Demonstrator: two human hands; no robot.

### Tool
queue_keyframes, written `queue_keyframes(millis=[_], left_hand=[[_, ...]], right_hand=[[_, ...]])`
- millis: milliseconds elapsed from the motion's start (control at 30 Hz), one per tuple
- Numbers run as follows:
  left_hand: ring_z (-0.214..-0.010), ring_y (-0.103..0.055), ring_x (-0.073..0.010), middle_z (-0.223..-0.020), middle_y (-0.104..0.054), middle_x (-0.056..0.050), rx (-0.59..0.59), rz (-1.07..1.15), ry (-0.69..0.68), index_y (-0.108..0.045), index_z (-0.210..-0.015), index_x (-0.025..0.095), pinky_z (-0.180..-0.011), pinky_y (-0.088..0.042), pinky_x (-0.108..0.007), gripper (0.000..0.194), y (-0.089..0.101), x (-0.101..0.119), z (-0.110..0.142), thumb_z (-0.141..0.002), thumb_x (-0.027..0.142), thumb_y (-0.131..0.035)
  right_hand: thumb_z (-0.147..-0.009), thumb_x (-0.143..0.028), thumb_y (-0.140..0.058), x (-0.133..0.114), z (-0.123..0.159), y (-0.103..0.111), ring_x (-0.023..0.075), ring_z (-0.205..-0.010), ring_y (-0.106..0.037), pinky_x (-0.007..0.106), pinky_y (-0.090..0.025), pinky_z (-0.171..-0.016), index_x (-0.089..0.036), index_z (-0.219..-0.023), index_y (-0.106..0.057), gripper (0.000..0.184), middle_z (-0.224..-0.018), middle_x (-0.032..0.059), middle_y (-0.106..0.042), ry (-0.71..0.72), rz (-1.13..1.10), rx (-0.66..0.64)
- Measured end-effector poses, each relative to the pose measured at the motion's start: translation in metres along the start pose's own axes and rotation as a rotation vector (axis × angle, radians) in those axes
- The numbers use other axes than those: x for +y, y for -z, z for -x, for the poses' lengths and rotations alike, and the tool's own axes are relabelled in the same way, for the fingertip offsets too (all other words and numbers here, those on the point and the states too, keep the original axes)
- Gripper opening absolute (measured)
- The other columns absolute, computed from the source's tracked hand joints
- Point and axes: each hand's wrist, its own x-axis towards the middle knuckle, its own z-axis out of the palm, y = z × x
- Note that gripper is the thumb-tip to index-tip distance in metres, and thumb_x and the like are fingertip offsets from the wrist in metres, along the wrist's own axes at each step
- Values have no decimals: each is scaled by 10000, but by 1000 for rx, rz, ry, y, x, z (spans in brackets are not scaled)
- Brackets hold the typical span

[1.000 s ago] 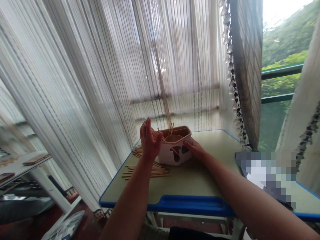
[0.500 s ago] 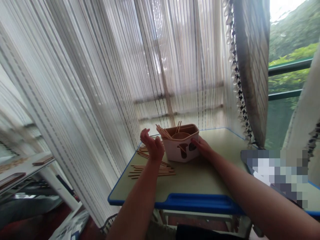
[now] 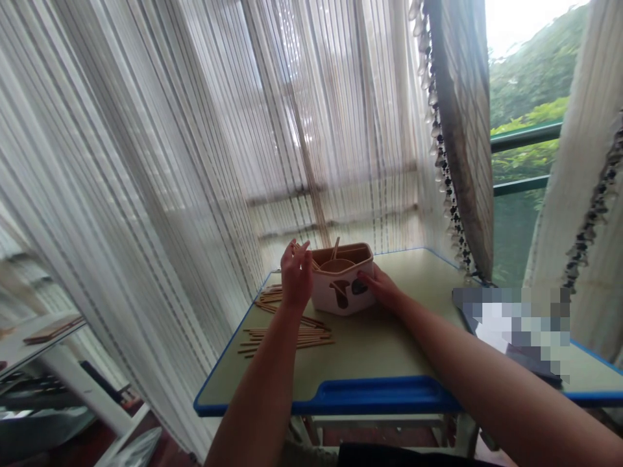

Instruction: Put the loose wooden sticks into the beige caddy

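A white box with a brown inside [image 3: 343, 299] and dark patches on its front stands on the table. My right hand [image 3: 384, 287] grips its right end, thumb on the front. At the left rim, my left hand [image 3: 296, 275] has its fingers closed around a bunch of chopsticks [image 3: 315, 264] leaning out of the box; the hand hides most of them. Two more chopsticks [image 3: 336, 248] stick up at the back, and a round brown piece [image 3: 337, 265] shows inside. Loose chopsticks [image 3: 311, 336] lie in rows on the table left of the box, partly behind my left forearm.
The pale table [image 3: 370, 353] has a blue edge with a moulded tray [image 3: 384, 392] at the front. On its right lies a dark flat object [image 3: 530, 360], partly pixelated. Sheer curtains [image 3: 209, 130] hang close behind. Another table [image 3: 43, 344] stands at the far left.
My left hand, half-open beside the box before, has moved up to the chopsticks at the rim and closed on them. My right hand keeps its grip. The view has turned slightly right.
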Motion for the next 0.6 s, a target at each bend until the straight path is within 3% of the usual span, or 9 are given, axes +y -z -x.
queue_keyframes(millis=[133,300,467,600], left_hand=[[-1159,-491,-220,-1160,-588,-131,15,-36,-31,-591,-1164,159,-1018,-370,-432,420,6,1,-3,-922,417,-365],[-1283,-391,-206,-1372,-446,-117,69,21,-18,-394,-1356,208,-1034,-368,-410,469,13,4,-3,-922,385,-381],[-1204,-473,-215,-1214,-582,-96,-27,-24,-26,-607,-1127,189,-1047,-354,-456,340,12,-2,-6,-918,332,-379],[-1245,-407,-238,-1326,-458,-128,36,-159,-84,-571,-1182,180,-1044,-341,-455,343,14,2,1,-879,286,-451]], right_hand=[[-776,-593,-534,0,-1,-2,240,-959,-619,383,-498,-830,-226,-1166,-519,535,-1069,56,-658,10,24,-4],[-778,-590,-536,3,-3,-2,248,-956,-623,386,-499,-827,-218,-1157,-529,532,-1072,66,-661,26,27,0],[-777,-597,-531,1,-2,-2,243,-936,-633,376,-510,-800,-217,-1156,-525,537,-1056,63,-670,13,18,-1],[-772,-589,-543,-1,-2,-2,252,-935,-632,383,-507,-800,-220,-1137,-543,519,-1052,66,-671,17,36,0]])
